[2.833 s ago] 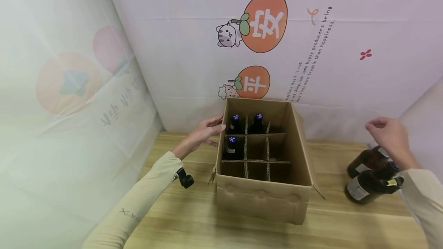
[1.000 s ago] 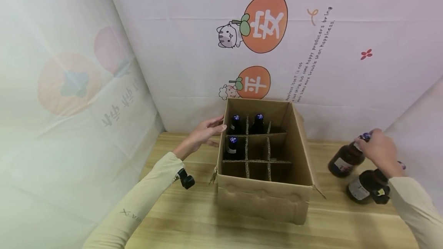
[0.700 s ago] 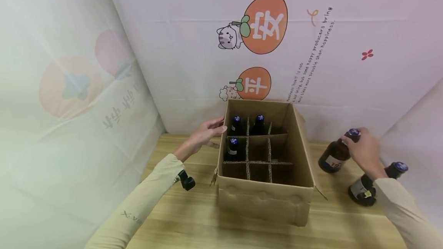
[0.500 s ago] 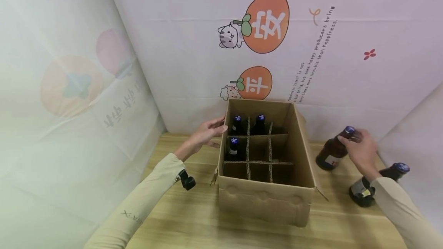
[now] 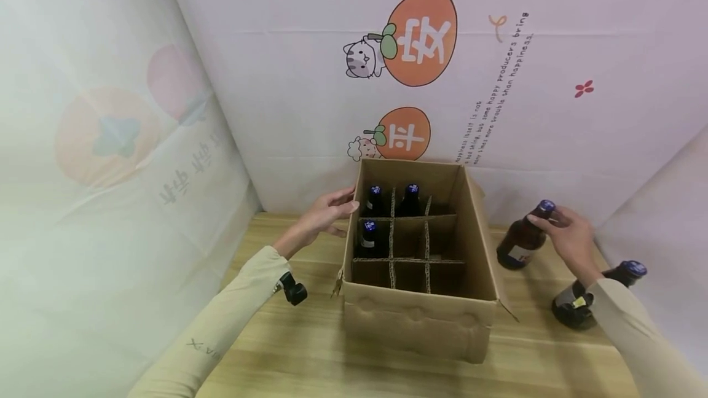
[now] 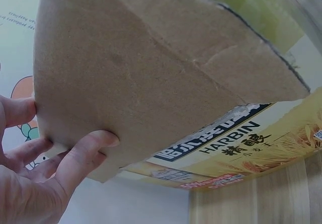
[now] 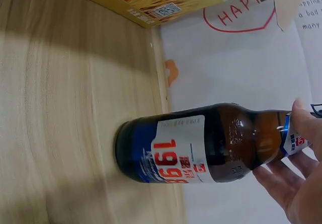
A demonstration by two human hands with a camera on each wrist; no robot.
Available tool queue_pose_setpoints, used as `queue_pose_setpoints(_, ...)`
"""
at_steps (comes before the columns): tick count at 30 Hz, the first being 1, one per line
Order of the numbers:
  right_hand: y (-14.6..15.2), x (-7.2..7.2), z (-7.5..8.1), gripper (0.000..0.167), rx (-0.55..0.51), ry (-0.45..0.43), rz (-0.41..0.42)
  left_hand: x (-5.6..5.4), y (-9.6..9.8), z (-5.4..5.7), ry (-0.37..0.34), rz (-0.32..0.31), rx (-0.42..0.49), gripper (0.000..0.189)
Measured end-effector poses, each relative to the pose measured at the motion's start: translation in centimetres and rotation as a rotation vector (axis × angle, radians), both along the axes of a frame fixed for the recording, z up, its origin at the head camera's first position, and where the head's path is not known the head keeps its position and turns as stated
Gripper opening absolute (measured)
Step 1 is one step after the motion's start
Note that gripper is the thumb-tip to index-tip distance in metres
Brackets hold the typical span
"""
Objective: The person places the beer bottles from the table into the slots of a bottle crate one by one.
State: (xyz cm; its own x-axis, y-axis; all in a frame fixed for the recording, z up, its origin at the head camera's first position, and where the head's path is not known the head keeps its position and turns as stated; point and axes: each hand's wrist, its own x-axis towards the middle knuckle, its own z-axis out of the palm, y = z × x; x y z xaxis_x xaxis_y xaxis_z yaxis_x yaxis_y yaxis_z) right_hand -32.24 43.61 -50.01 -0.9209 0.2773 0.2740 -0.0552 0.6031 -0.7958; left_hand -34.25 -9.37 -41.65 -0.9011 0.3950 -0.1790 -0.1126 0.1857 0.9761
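Observation:
In the head view my right hand (image 5: 573,243) grips a brown beer bottle (image 5: 517,242) by its neck, right of the cardboard box (image 5: 417,327). The bottle tilts, cap toward the right; whether its base touches the table I cannot tell. Its white label with red "1998" (image 7: 178,148) faces the right wrist camera. My left hand (image 5: 321,218) rests against the box's left side. In the left wrist view its thumb (image 6: 90,144) lies on a cardboard flap (image 6: 141,58), other fingers at the flap's edge. Three capped bottles stand in the box's left and back-middle compartments.
Cardboard dividers (image 5: 409,259) split the box into several cells. A second dark bottle (image 5: 575,306) stands on the wooden table (image 5: 287,349) at the right, partly behind my right sleeve (image 5: 625,318). A printed white cloth (image 5: 310,97) hangs behind the box.
My right hand came down from above the two bottles and took one by its neck. It has moved that bottle left toward the box. My left hand has stayed at the box.

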Motion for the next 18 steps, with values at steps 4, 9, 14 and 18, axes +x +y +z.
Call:
queue_pose_setpoints(4,-0.2,-0.2,-0.3,0.057,0.05,-0.001,-0.017,-0.1,-0.1,0.0,0.0,-0.006,-0.008,0.067)
queue_pose_setpoints(9,0.1,-0.2,-0.5,0.052,0.056,-0.017,0.057,-0.3,0.0,-0.3,-0.002,-0.007,0.001,0.068)
queue_pose_setpoints(14,1.0,-0.3,-0.5,0.052,0.021,-0.066,0.195,-0.3,-0.1,-0.4,-0.002,-0.008,0.012,0.068)
queue_pose_setpoints(18,1.5,-0.5,-0.4,0.055,-0.007,-0.097,0.286,-0.4,-0.2,-0.3,-0.005,-0.007,0.007,0.068)
